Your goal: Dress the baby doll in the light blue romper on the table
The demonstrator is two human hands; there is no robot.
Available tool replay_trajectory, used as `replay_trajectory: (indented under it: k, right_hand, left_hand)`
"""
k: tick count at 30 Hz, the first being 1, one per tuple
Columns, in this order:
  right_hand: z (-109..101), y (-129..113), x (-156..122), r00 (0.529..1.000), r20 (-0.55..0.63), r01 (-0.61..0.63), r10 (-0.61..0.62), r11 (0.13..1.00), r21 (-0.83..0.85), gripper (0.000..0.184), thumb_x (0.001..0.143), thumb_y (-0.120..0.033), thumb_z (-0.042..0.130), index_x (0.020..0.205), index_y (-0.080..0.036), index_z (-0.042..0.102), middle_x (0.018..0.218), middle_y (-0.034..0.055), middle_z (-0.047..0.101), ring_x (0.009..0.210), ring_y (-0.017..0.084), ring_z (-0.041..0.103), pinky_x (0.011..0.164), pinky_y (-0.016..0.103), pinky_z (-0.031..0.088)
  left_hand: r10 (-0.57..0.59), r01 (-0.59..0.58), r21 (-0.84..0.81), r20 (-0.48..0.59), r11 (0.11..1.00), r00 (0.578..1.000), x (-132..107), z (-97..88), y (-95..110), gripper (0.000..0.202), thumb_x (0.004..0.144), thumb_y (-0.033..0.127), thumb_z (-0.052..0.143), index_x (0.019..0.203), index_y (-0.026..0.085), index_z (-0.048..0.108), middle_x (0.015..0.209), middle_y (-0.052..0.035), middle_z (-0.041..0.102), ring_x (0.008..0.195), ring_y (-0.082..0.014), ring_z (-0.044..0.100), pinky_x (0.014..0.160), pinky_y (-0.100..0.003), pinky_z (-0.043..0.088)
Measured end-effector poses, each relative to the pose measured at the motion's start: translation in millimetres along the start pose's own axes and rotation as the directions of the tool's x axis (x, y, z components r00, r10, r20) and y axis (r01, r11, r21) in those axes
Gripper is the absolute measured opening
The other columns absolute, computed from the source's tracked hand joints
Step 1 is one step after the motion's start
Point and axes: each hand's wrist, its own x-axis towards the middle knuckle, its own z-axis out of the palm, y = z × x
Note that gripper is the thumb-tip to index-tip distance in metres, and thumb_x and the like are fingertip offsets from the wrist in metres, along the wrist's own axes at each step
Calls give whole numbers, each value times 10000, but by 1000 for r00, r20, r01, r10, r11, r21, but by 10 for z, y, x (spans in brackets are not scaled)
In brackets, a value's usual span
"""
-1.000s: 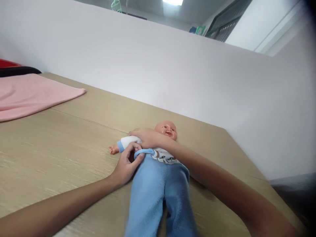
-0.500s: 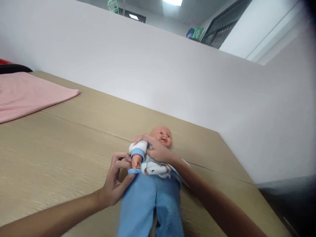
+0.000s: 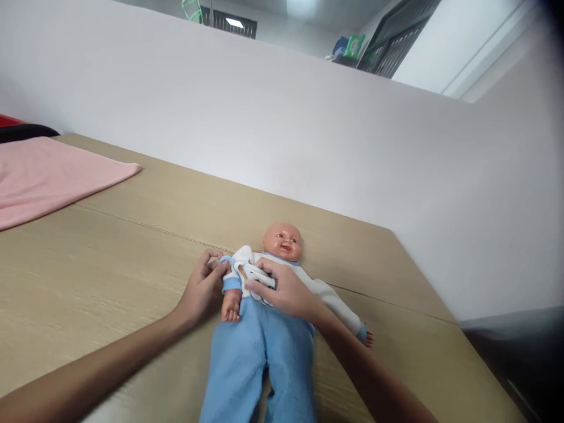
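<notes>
Doll (image 3: pixel 282 242) lies on its back on the wooden table (image 3: pixel 110 264), head away from me, feet toward the camera and cut off by the lower edge. It wears a white shirt (image 3: pixel 328 296) and blue trousers (image 3: pixel 259 358).

My left hand (image 3: pixel 202 291) is at the doll's near-side arm, fingers curled in and closed on the sleeve (image 3: pixel 232 284) just above the blue cuff; the doll's small hand hangs below it onto the trousers.

My right hand (image 3: pixel 284 291) rests on the chest, thumb and fingers pinched together on a bunch of shirt fabric at the front.

Pink cloth (image 3: pixel 53 176) lies flat at the far left of the table, well apart from the doll. White wall (image 3: pixel 308 129) runs along the table's far edge
</notes>
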Motion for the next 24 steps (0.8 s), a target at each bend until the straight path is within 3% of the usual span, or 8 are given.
replay_trajectory:
  k: [4,8,10,14,17,21,24]
  right_hand:
    - [28,141,83,997,-11,-68,75,951,300,474,1055,-718,676,1003,-247,665,950,0,647,880,200,607,831,312,488]
    - [6,248,120,995,-16,-87,103,908,409,537,988,-779,744,993,-250,653,940,-10,619,866,190,576,823,299,479]
    - [16,285,115,995,-28,-77,100,892,446,531,978,-772,764,1001,-250,667,952,-10,618,890,191,581,863,302,484]
    - [77,349,117,994,-34,-79,108,877,474,539,951,-783,791,1026,-256,705,985,6,658,943,209,613,907,314,502]
    - [112,385,129,994,-48,-64,97,883,466,532,963,-779,778,1037,-255,723,990,15,677,933,209,619,883,311,510]
    - [110,410,121,987,-83,-74,137,849,523,514,909,-735,859,989,-247,719,952,6,685,907,203,625,866,306,524]
    - [87,421,95,976,-80,-114,202,789,603,479,846,-672,929,930,-250,719,947,2,707,917,201,651,875,302,547]
  left_hand:
    - [-133,136,-28,79,990,988,234,11,10,541,810,609,925,1082,280,593,783,51,666,659,-165,585,607,-267,432]
    - [66,-73,76,82,994,994,317,-54,16,376,902,551,878,985,252,666,977,0,707,892,-185,659,791,-285,526]
    - [72,-88,109,140,990,988,341,-82,55,298,933,486,864,972,244,694,1015,-3,712,946,-179,665,831,-275,529]
    - [-158,162,-5,204,987,966,483,3,149,363,840,455,908,981,260,637,830,43,687,698,-155,625,618,-260,472]
    - [-284,303,-21,291,953,914,655,158,172,356,745,406,931,918,243,666,738,37,678,614,-173,619,561,-286,483]
    - [-347,365,41,423,930,837,821,304,179,204,729,302,876,814,219,710,695,20,669,600,-186,606,589,-332,530]
    - [-351,352,87,465,932,813,860,315,184,204,748,311,865,826,206,709,730,17,685,643,-182,630,642,-336,565]
